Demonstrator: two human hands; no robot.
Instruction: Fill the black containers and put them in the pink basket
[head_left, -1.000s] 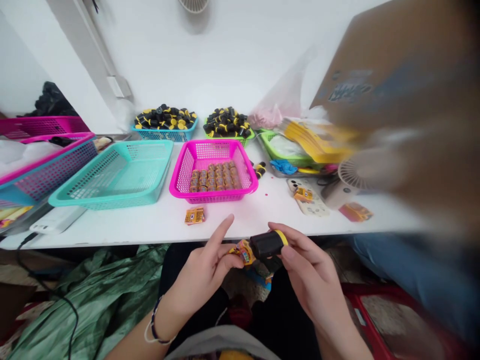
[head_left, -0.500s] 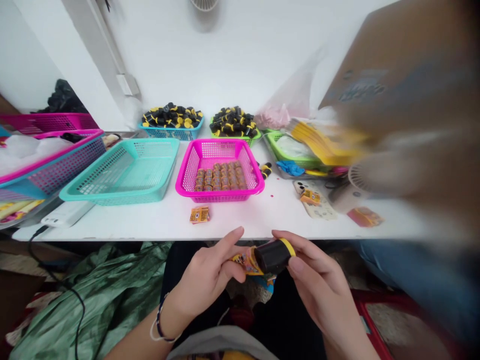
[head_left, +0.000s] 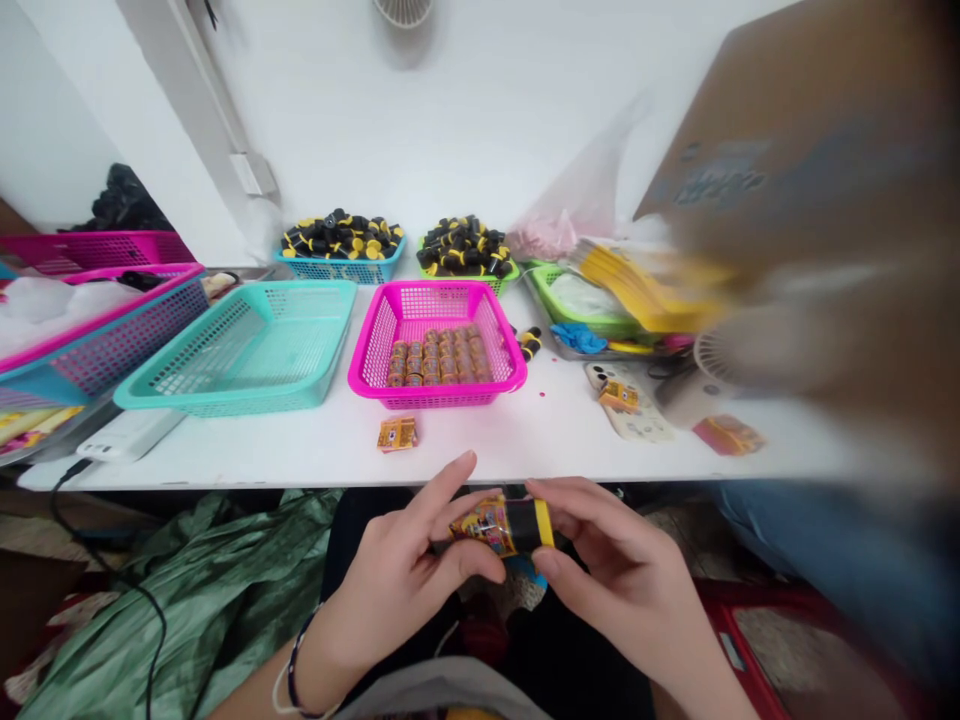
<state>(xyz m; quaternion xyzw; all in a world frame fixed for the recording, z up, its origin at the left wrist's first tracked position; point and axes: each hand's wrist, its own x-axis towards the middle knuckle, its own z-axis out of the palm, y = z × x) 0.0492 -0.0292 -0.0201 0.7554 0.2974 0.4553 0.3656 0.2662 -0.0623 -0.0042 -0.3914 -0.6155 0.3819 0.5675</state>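
Above my lap, just in front of the table edge, my left hand (head_left: 397, 565) grips a colourful printed sleeve (head_left: 482, 524) between thumb and fingers, its forefinger stretched out. A small black cylinder (head_left: 523, 525) with a yellow end is partly inside that sleeve. My right hand (head_left: 626, 560) is closed on the cylinder's yellow end, with thumb below and fingertips above. On the table, a stack of flat printed sleeves (head_left: 397, 434) lies near the edge. Behind it, a pink basket (head_left: 439, 392) holds rows of wrapped cylinders (head_left: 442, 357).
A turquoise basket (head_left: 225, 395) stands left of the pink one. Blue (head_left: 341, 270) and green baskets (head_left: 495, 282) heaped with black-and-yellow cylinders are behind. To the right are a phone (head_left: 637, 415) with sleeves on it, a small fan (head_left: 686, 385) and a large cardboard box (head_left: 765, 130).
The black cylinder has moved left into the printed sleeve, so less of its black side shows. My right hand has shifted left, closer to my left hand.
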